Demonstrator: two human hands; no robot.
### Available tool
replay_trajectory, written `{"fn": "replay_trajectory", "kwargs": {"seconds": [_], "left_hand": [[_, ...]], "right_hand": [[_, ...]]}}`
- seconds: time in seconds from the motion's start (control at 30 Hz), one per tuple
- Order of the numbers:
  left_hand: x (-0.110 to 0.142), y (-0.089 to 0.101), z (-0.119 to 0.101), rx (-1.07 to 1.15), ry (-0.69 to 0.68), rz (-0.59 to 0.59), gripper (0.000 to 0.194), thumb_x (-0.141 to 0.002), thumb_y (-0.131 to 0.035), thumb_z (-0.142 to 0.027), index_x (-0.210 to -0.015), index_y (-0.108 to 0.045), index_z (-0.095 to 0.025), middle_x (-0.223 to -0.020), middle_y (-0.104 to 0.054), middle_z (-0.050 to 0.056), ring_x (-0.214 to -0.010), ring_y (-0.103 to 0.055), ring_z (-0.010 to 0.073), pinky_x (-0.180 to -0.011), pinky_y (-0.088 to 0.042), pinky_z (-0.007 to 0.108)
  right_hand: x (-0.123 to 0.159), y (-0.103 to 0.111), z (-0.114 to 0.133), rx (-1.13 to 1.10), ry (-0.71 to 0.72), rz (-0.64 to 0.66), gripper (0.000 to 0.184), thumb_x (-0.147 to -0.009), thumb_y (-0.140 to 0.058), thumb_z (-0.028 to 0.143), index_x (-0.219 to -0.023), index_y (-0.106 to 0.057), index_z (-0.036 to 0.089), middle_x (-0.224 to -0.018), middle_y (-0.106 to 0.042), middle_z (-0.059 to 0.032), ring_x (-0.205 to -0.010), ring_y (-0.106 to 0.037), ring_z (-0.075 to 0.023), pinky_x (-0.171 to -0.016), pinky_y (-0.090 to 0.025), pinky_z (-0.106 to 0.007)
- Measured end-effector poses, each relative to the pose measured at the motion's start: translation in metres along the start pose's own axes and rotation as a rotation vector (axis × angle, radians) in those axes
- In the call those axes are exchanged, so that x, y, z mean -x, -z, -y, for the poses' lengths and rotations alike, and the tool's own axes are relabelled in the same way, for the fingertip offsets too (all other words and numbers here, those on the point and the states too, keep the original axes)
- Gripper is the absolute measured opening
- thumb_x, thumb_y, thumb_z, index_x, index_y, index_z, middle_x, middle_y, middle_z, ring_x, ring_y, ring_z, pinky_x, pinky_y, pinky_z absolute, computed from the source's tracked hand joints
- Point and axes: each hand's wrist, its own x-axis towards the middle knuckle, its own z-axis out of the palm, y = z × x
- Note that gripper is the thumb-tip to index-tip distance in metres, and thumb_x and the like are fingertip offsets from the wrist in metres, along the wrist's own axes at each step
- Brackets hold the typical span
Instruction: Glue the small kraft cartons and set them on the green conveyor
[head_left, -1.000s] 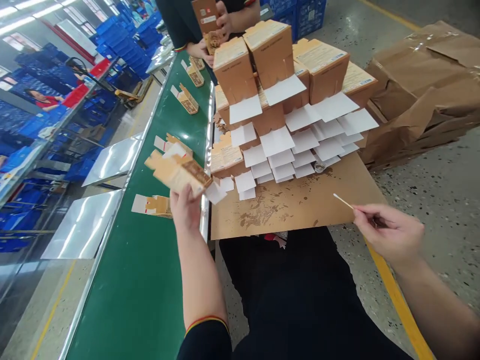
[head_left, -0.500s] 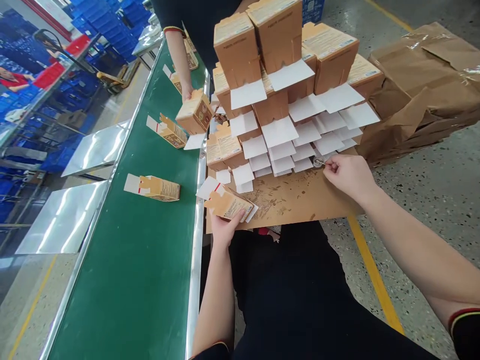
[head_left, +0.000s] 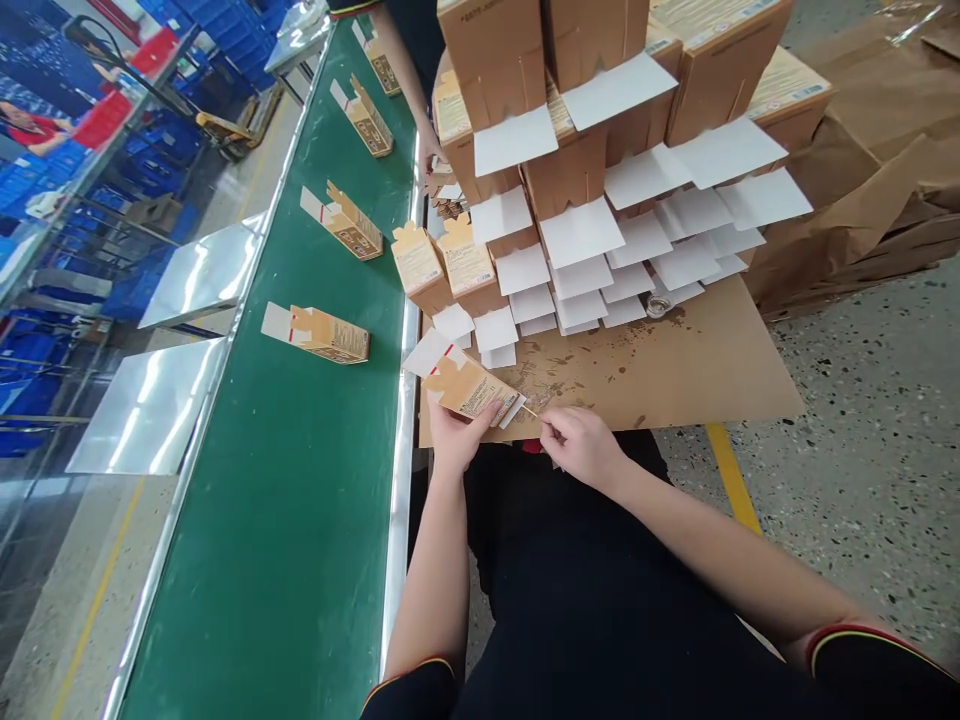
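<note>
The held box (head_left: 465, 388) is light tan with rows of dark print, a large white flap (head_left: 426, 355) at 1 end and a red stripe (head_left: 450, 351) beside it. The thin stick (head_left: 531, 411) is pale yellow. On the green conveyor belt (head_left: 285, 520), edged in silver, cartons (head_left: 330, 335) repeat the tan and white, with dark brown patterned sides; the nearest 2 also show red. The stacked boxes (head_left: 502, 80) are orange-brown with paler printed tops; their extended flaps (head_left: 583, 238) are plain white. The brown surface (head_left: 720, 370) carries dark, irregular splotches. The grey floor (head_left: 862, 470) is speckled dark and pale, crossed by a yellow line (head_left: 733, 480). The sleeves (head_left: 877, 660) are black, trimmed in red and yellow.
</note>
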Motion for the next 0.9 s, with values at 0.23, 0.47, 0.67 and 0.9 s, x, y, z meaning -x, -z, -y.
{"fn": "replay_trajectory", "kwargs": {"seconds": [0.23, 0.47, 0.67, 0.9], "left_hand": [[0.0, 0.001, 0.002, -0.055, -0.027, 0.008, 0.092, -0.072, -0.107, -0.052, -0.146, -0.06, -0.023, -0.135, -0.076, 0.016, -0.13, -0.078, 0.0366, -0.114, -0.064, 0.059], [0.013, -0.008, -0.007, -0.22, -0.108, -0.072, 0.095, -0.065, -0.11, -0.046, -0.141, -0.057, -0.026, -0.134, -0.074, 0.013, -0.127, -0.078, 0.0359, -0.113, -0.064, 0.057], [0.023, -0.019, -0.004, -0.227, -0.074, -0.093, 0.087, -0.068, -0.108, -0.041, -0.138, -0.058, -0.026, -0.13, -0.076, 0.014, -0.126, -0.079, 0.0373, -0.114, -0.064, 0.06], [0.017, 0.006, -0.006, -0.217, -0.013, -0.185, 0.087, -0.062, -0.112, -0.047, -0.133, -0.065, -0.024, -0.132, -0.078, 0.019, -0.129, -0.079, 0.0447, -0.118, -0.061, 0.07]], "right_hand": [[0.005, -0.016, 0.001, 0.052, 0.084, 0.111, 0.03, -0.102, -0.057, 0.005, -0.077, -0.055, 0.023, -0.07, -0.057, -0.0001, -0.066, -0.052, -0.0162, -0.068, -0.04, -0.031], [0.019, 0.004, 0.004, -0.071, 0.137, 0.004, 0.032, -0.105, -0.056, 0.005, -0.078, -0.061, 0.023, -0.068, -0.059, 0.0013, -0.064, -0.054, -0.0151, -0.067, -0.045, -0.029], [0.033, 0.052, 0.001, -0.173, 0.031, -0.058, 0.026, -0.1, -0.062, 0.005, -0.083, -0.069, 0.024, -0.066, -0.062, 0.0026, -0.058, -0.054, -0.0132, -0.062, -0.048, -0.028], [0.027, 0.072, 0.012, -0.225, -0.044, -0.051, 0.025, -0.101, -0.063, 0.013, -0.084, -0.077, 0.024, -0.063, -0.066, 0.0025, -0.05, -0.055, -0.0117, -0.053, -0.049, -0.026]]}}
